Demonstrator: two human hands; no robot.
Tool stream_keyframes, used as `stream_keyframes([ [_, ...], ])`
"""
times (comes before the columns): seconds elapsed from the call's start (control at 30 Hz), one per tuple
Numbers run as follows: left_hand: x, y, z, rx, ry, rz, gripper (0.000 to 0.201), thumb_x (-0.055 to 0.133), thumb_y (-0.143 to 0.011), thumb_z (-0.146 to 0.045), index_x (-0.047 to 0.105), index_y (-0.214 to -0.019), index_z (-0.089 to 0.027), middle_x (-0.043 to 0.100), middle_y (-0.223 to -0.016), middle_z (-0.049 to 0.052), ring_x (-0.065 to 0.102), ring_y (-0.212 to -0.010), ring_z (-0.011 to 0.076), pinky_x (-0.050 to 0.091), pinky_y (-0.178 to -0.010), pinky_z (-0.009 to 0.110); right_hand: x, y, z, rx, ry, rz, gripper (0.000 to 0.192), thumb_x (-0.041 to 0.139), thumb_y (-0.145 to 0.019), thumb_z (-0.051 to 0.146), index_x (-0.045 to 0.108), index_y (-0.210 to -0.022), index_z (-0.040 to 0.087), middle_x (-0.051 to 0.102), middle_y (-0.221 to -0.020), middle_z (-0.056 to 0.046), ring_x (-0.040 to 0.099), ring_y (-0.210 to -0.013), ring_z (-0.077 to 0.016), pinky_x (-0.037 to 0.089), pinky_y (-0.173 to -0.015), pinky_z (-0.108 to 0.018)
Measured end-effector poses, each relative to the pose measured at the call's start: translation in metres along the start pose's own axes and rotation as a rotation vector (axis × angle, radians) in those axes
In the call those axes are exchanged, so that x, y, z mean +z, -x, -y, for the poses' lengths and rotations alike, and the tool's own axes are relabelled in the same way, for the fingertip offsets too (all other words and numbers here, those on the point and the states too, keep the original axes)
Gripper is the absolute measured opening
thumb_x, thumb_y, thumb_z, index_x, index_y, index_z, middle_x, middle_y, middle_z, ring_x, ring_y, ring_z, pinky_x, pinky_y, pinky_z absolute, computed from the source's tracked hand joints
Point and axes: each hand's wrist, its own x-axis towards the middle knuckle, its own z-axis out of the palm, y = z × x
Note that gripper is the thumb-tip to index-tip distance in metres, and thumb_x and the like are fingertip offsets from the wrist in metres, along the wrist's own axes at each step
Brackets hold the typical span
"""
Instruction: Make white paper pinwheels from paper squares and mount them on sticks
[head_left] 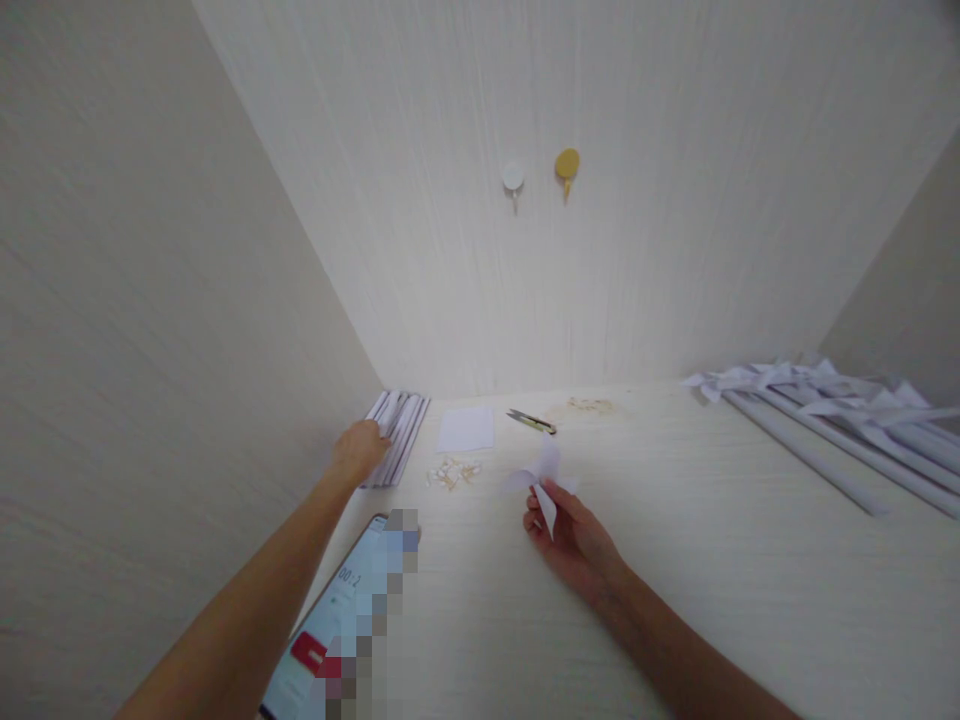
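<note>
My right hand [570, 535] pinches a white paper pinwheel [546, 465] near its centre, with the blades spread out above and around the fingers. At the left, my left hand [361, 452] reaches onto a stack of rolled white paper tubes [405, 440]. Its fingers curl over the tubes, and the fingertips are partly hidden. Between the hands lie a pile of small white and tan pieces [453, 473] and a square of white paper [466, 429]. Thread snips [532, 421] rest just beyond the pinwheel.
Several finished paper pinwheels on tubes [817, 430] lie at the right. More small tan pieces [591, 405] sit near the back wall. A phone [337, 610] with a running timer lies under my left forearm. A white hook [514, 178] and a yellow hook [568, 165] are on the wall.
</note>
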Motion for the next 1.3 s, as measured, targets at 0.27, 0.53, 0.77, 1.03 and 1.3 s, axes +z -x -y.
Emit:
stream_keyframes([
  [0.27,-0.017,0.031,-0.037,0.010,0.370,0.008,0.023,0.041,-0.068,-0.033,0.049,-0.056,-0.016,0.048,-0.050,0.000,0.050,-0.052,0.0126,0.035,-0.047,0.021,0.001,0.002,0.003,-0.035,-0.037,-0.026,0.011,0.068,-0.056,0.013,0.058,-0.058,0.015,0.063,-0.053,0.002,0.055,-0.047,-0.0067,0.046,-0.049,-0.018],
  [0.53,0.019,0.128,-0.094,-0.176,1.507,0.564,0.026,0.058,-0.057,-0.037,0.042,-0.055,-0.017,0.031,-0.041,-0.009,0.022,-0.032,0.0014,0.012,-0.031,0.015,0.002,0.006,0.005,-0.080,-0.073,0.003,0.011,0.069,-0.055,0.011,0.059,-0.055,0.015,0.064,-0.054,0.003,0.056,-0.049,-0.0063,0.048,-0.060,-0.021],
  [0.77,0.042,0.150,-0.111,-0.224,1.652,0.688,0.022,0.060,-0.057,-0.031,0.044,-0.055,-0.016,0.037,-0.041,-0.008,0.028,-0.035,0.0023,0.018,-0.034,0.015,-0.002,0.006,0.007,-0.130,-0.092,0.027,0.013,0.069,-0.054,0.011,0.057,-0.051,0.017,0.064,-0.056,0.004,0.056,-0.050,-0.0069,0.047,-0.076,-0.028],
  [1.03,0.056,0.158,-0.110,-0.115,1.515,0.700,0.022,0.059,-0.057,-0.032,0.043,-0.057,-0.017,0.034,-0.040,-0.010,0.026,-0.034,0.0027,0.016,-0.035,0.016,-0.001,0.006,0.009,-0.162,-0.008,0.041,0.012,0.071,-0.051,0.015,0.061,-0.058,0.016,0.064,-0.056,0.003,0.059,-0.058,-0.0091,0.049,-0.069,-0.023],
  [1.3,0.056,0.157,-0.109,0.074,1.391,0.703,0.016,0.055,-0.059,-0.030,0.046,-0.057,-0.017,0.034,-0.037,-0.009,0.024,-0.030,0.0028,0.015,-0.033,0.018,-0.001,0.011,0.008,-0.190,0.093,0.146,0.011,0.071,-0.054,0.019,0.061,-0.057,0.015,0.063,-0.055,0.002,0.058,-0.057,-0.0106,0.048,-0.073,-0.031],
])
